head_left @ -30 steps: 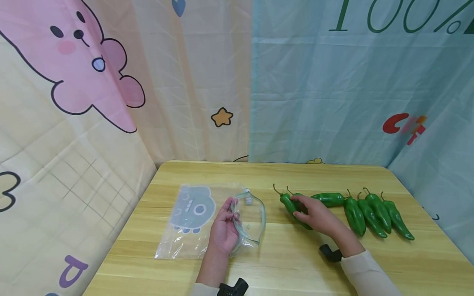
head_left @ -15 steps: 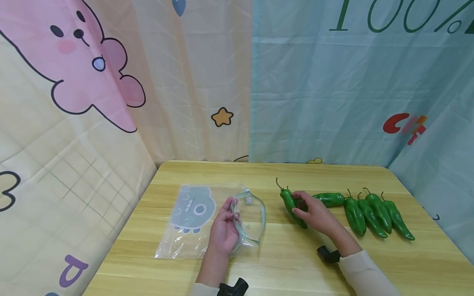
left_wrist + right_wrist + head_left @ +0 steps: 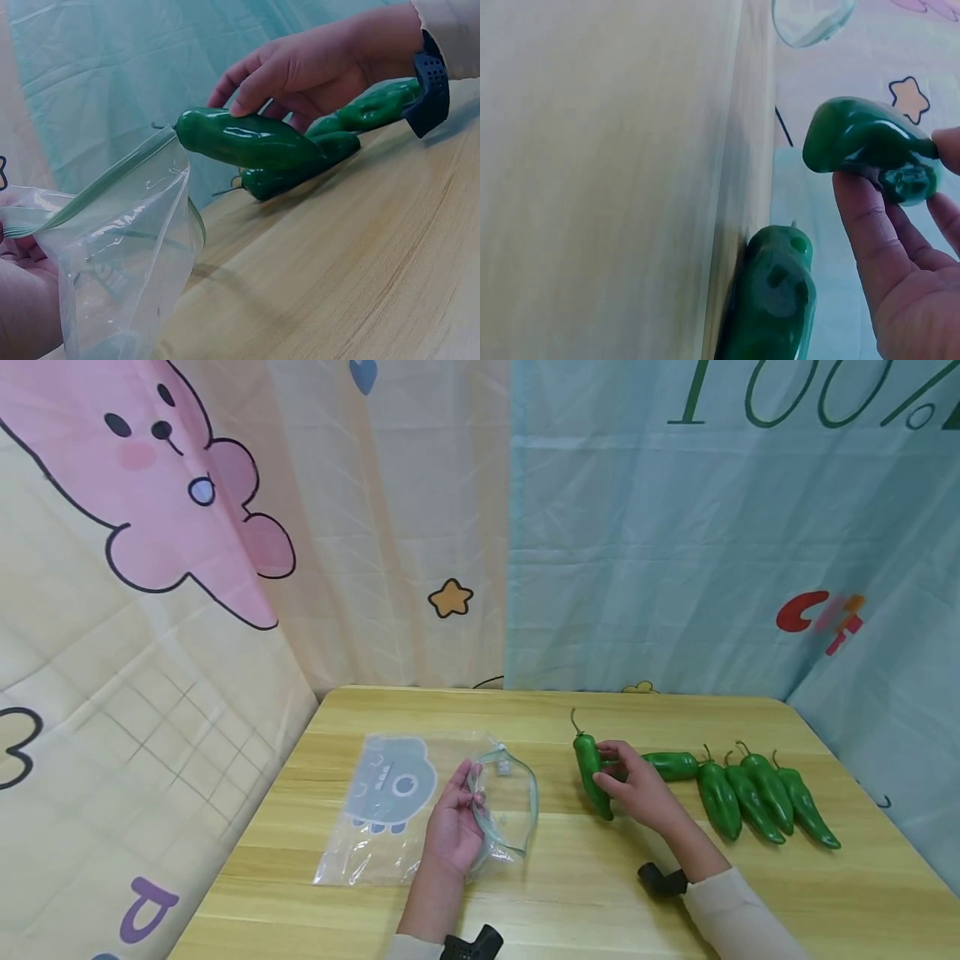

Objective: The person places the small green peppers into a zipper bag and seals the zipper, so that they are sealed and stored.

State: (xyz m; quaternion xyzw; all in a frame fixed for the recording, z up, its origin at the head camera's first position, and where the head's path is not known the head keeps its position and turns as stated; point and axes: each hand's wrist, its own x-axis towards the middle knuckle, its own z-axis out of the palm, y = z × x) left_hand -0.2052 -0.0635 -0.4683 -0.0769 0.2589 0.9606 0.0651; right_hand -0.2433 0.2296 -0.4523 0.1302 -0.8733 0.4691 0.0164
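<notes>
My right hand [image 3: 636,787] pinches a green chili pepper [image 3: 591,774] between thumb and fingers, its curved stem pointing up and away. In the left wrist view this pepper [image 3: 240,139] is raised over another pepper [image 3: 330,156] on the table. The right wrist view shows the gripped pepper [image 3: 870,142] end-on, fingers beneath it. My left hand [image 3: 454,827] holds the rim of a clear zip bag [image 3: 337,852], whose green-edged mouth [image 3: 534,802] gapes toward the right. The bag has a grey-blue cartoon print, and the pepper is outside it.
Right of my right hand, one pepper [image 3: 671,766] lies sideways. Several more peppers [image 3: 720,800] lie side by side beyond it. The wooden table [image 3: 570,910] meets printed curtains [image 3: 675,568] at its back and sides.
The right hand has lifted the pepper from the table and turned it more upright, shifting it slightly right. My left hand and the bag stay put.
</notes>
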